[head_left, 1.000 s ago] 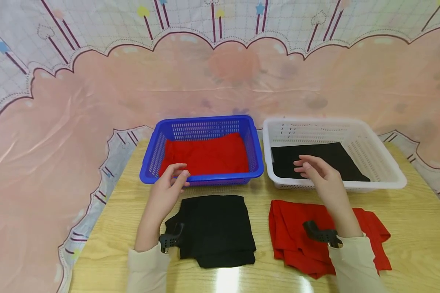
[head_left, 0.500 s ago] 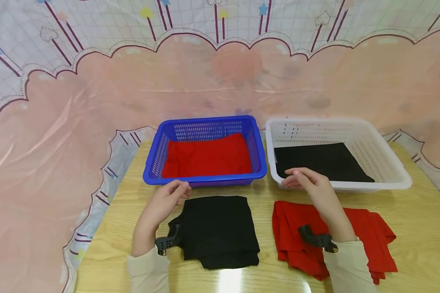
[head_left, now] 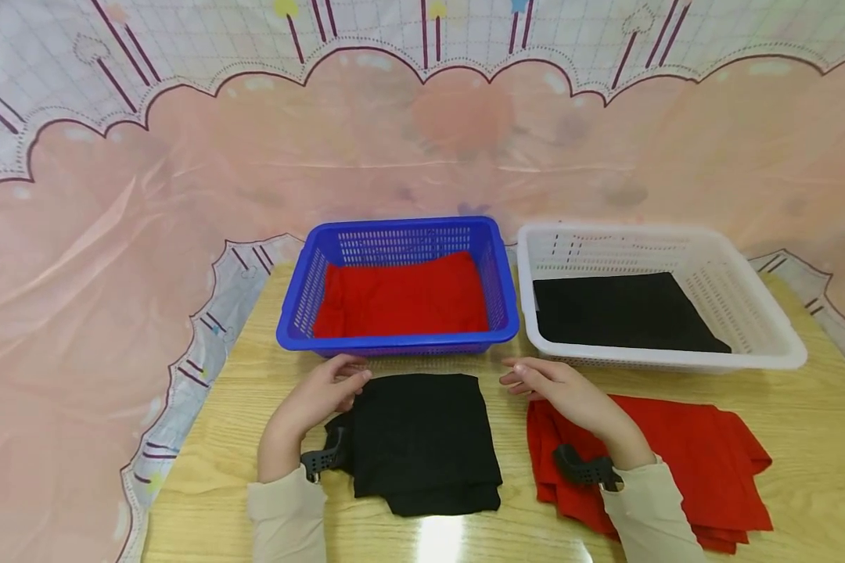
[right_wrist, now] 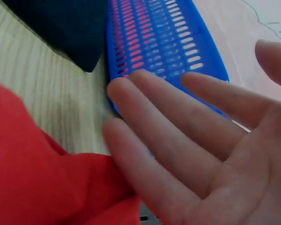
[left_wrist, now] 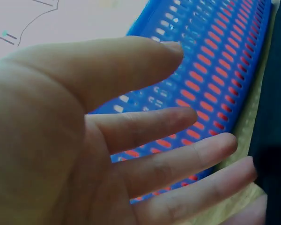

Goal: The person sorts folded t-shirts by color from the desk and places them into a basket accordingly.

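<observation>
A folded black cloth (head_left: 426, 446) lies on the table between my two hands. My left hand (head_left: 321, 397) hovers near its upper left corner, fingers loosely extended and holding nothing. My right hand (head_left: 559, 391) is over the upper left part of a folded red cloth (head_left: 704, 461), with its fingertips pointing toward the black cloth. In the right wrist view the fingers (right_wrist: 164, 136) are relaxed and hold nothing; the red cloth (right_wrist: 47, 173) is right beside them. The left wrist view has the thumb and fingers (left_wrist: 178, 164) spread apart in front of the blue basket (left_wrist: 210, 70).
At the back of the table (head_left: 211, 469) stand a blue basket (head_left: 397, 342) with red cloth (head_left: 408, 297) inside and a white basket (head_left: 676, 357) with black cloth (head_left: 620, 309) inside. A patterned curtain (head_left: 394, 141) hangs behind them.
Both hands have drawn back from the baskets toward the cloths in front. The right hand has also moved left, off the white basket. The cloths and baskets stay in place.
</observation>
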Demonstrator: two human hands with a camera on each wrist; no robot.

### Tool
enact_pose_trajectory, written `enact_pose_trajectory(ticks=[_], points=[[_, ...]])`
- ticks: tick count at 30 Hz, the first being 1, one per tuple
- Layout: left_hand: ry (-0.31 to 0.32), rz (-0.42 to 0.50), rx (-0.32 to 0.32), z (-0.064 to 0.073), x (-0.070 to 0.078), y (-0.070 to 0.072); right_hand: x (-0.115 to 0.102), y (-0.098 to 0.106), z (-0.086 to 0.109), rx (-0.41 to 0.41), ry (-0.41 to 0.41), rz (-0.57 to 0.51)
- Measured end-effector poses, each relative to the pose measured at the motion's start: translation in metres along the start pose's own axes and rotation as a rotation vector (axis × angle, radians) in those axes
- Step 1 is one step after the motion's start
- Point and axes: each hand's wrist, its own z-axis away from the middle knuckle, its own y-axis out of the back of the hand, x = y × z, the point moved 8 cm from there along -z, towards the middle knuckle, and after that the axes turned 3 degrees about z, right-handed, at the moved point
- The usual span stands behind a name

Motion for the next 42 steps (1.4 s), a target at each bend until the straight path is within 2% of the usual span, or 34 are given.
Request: enact_pose_trajectory(ticks=[6, 13, 16, 19, 21, 25, 33, 39, 42], points=[[0.092, -0.046, 0.020, -0.003, -0.012, 0.004, 0.006, -0.007, -0.001, -0.021, -0.054, -0.025], [0.160, -0.146, 0.010, -0.003, -0.022, 0.004, 0.015, -0.019, -0.004, -0.022, -0.106, 0.045], [0.134, -0.269, -0.006, -0.004, -0.019, 0.001, 0.017, -0.027, -0.007, -0.040, -0.117, 0.054], [0.072, -0.381, -0.021, -0.006, -0.012, -0.003, 0.017, -0.038, -0.011, -0.058, -0.115, 0.047], [0.040, -0.419, -0.035, -0.007, -0.009, -0.007, 0.016, -0.045, -0.014, -0.060, -0.116, 0.045], [0.018, -0.428, -0.061, -0.008, -0.006, -0.011, 0.014, -0.051, -0.017, -0.049, -0.132, -0.034], [0.000, -0.414, -0.083, -0.009, -0.006, -0.013, 0.014, -0.064, -0.018, -0.102, -0.158, -0.374], [0.002, -0.405, -0.080, -0.009, -0.006, -0.014, 0.023, -0.071, -0.024, -0.107, -0.160, -0.402], [-0.025, -0.389, -0.082, -0.010, -0.003, -0.015, 0.023, -0.072, -0.024, -0.121, -0.144, -0.362]])
